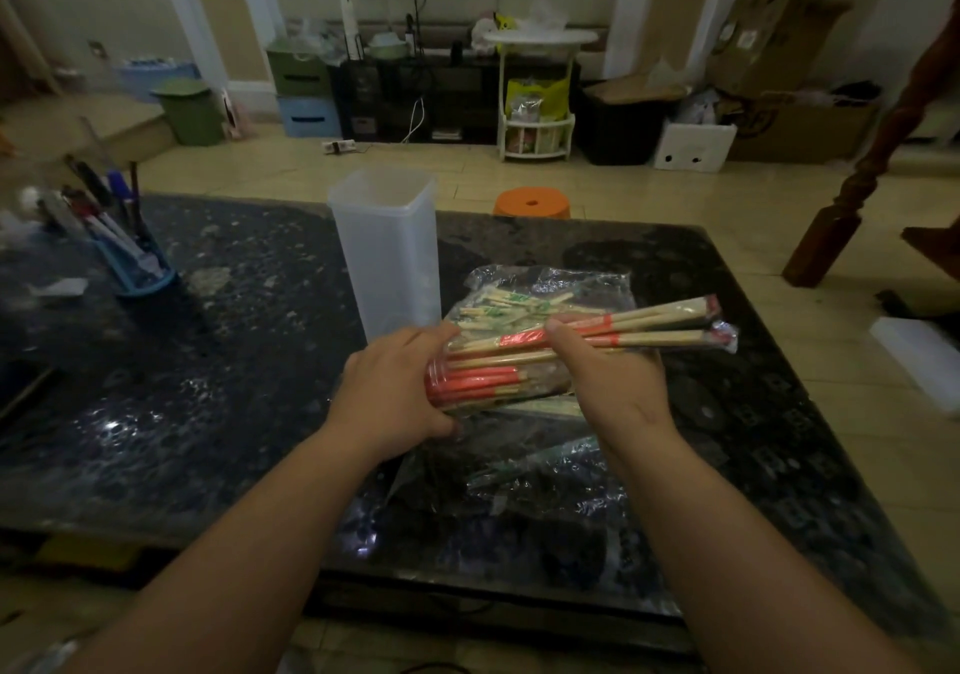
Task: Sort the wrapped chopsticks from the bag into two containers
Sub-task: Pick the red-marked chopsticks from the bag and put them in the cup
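A clear plastic bag (545, 284) of wrapped chopsticks lies on the dark stone table (208, 387). Green-printed wrapped chopsticks (498, 310) show inside it at the back. My left hand (395, 393) grips the near end of a bundle of red-banded wrapped chopsticks (478, 380). My right hand (608, 377) holds a few red-banded chopsticks (654, 325) that stick out to the right, thumb on top. A tall translucent square container (387, 252) stands upright just behind my left hand. A second container is not clearly seen.
A blue pen holder (132, 263) with pens stands at the table's left. More crumpled clear plastic (519, 471) lies between my forearms. An orange stool (531, 204) sits behind the table; a wooden post (857, 180) rises at the right.
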### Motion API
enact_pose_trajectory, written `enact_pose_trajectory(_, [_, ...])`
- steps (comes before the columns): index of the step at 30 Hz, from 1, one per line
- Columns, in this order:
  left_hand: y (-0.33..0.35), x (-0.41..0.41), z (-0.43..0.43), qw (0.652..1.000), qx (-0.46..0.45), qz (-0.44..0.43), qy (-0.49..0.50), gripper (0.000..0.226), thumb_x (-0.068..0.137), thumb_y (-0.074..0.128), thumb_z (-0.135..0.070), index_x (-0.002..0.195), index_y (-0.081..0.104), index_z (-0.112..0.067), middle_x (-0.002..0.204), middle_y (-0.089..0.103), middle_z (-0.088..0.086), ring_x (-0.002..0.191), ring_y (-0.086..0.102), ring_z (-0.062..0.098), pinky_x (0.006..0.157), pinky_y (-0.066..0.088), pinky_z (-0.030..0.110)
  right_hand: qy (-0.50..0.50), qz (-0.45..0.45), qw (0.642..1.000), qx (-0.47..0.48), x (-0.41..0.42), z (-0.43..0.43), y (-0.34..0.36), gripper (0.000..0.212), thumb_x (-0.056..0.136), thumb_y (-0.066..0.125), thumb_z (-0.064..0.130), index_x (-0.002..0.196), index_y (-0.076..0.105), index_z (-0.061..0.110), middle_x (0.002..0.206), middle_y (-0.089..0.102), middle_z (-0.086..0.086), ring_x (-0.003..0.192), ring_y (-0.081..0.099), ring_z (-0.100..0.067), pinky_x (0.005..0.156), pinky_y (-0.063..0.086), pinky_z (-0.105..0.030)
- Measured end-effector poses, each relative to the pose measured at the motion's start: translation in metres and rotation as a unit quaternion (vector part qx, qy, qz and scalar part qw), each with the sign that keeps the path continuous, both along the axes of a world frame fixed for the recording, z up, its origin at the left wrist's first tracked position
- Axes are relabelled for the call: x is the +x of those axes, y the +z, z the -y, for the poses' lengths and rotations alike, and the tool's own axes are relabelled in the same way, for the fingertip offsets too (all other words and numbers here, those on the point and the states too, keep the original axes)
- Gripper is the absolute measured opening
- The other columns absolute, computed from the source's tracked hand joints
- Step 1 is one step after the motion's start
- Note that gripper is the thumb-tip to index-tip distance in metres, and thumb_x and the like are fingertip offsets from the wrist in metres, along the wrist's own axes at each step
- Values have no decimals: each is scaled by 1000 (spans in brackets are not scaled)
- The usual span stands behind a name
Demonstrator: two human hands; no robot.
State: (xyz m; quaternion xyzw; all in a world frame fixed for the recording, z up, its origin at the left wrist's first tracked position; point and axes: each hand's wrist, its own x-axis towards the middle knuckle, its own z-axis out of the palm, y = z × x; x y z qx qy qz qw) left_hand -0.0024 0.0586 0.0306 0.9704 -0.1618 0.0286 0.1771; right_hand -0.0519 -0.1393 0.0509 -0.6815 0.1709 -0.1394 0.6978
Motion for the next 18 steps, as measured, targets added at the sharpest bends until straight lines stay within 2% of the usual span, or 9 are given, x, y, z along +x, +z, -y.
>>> enact_pose_trajectory(3, [0, -1, 1, 1000, 1, -4, -14, 105, 62, 86, -47, 150, 30, -41, 140, 48, -10, 128, 43, 17, 110, 31, 44, 35, -14, 999, 14, 1, 0, -4, 12, 83, 76, 34, 86, 70, 23, 81, 68, 16, 73, 60, 6, 57, 39, -8])
enact_pose_trajectory(5, [1, -2, 1, 1000, 5, -5, -19, 104, 63, 86, -47, 150, 30, -41, 141, 47, -10, 128, 43, 18, 109, 30, 44, 59, -21, 998, 17, 0, -2, -5, 13, 82, 77, 33, 86, 69, 23, 82, 69, 15, 74, 61, 5, 58, 41, -10])
enact_pose_trajectory(9, [2, -1, 1, 1000, 1, -11, -22, 105, 62, 87, -48, 150, 30, -40, 139, 48, -10, 126, 44, 16, 111, 33, 45, 84, 16, 992, 91, 0, -4, -2, 19, 84, 75, 20, 102, 70, 18, 97, 75, -1, 85, 72, -14, 61, 52, -14])
enact_pose_trajectory(11, [3, 0, 0, 1000, -6, -13, -20, 105, 62, 87, -48, 151, 30, -40, 139, 49, -10, 126, 44, 16, 111, 35, 46, 53, 32, 991, 122, 1, -1, 1, 8, 91, 64, 23, 87, 72, 23, 84, 75, 3, 79, 71, -14, 69, 52, -26])
enact_pose_trajectory(12, [4, 0, 0, 1000, -6, -13, -20, 105, 63, 87, -49, 151, 30, -39, 139, 49, -10, 126, 44, 16, 111, 35, 47, 33, 32, 992, 122, 2, 1, 2, 20, 94, 58, 26, 79, 71, 24, 75, 74, 7, 75, 69, -12, 70, 49, -28])
enact_pose_trajectory(13, [5, -1, 1, 1000, -4, -12, -20, 105, 63, 87, -49, 151, 30, -39, 139, 49, -10, 126, 44, 16, 111, 34, 46, 20, 28, 993, 116, 2, 2, 5, 26, 95, 53, 27, 76, 71, 24, 68, 72, 10, 72, 67, -10, 67, 47, -27])
enact_pose_trajectory(15, [5, -2, 2, 1000, 4, -11, -23, 105, 64, 86, -49, 151, 29, -39, 140, 48, -9, 127, 44, 17, 112, 33, 45, 21, 8, 996, 92, 1, 3, 5, 23, 95, 54, 26, 83, 73, 21, 63, 71, 12, 62, 66, -2, 56, 46, -18])
enact_pose_trajectory(17, [3, -3, 3, 1000, 17, -10, -25, 106, 64, 86, -50, 152, 28, -40, 142, 46, -9, 129, 43, 18, 112, 32, 45, 41, -11, 996, 81, 0, -1, 3, 9, 92, 64, 23, 92, 73, 19, 73, 74, 9, 59, 66, 3, 47, 44, -9])
enact_pose_trajectory(18, [3, -2, 3, 999, 21, -9, -24, 106, 64, 86, -51, 152, 27, -40, 143, 46, -9, 129, 43, 18, 111, 33, 45, 43, -4, 996, 79, 0, -1, 0, 9, 90, 69, 19, 98, 72, 20, 84, 75, 6, 64, 69, 1, 50, 47, -10])
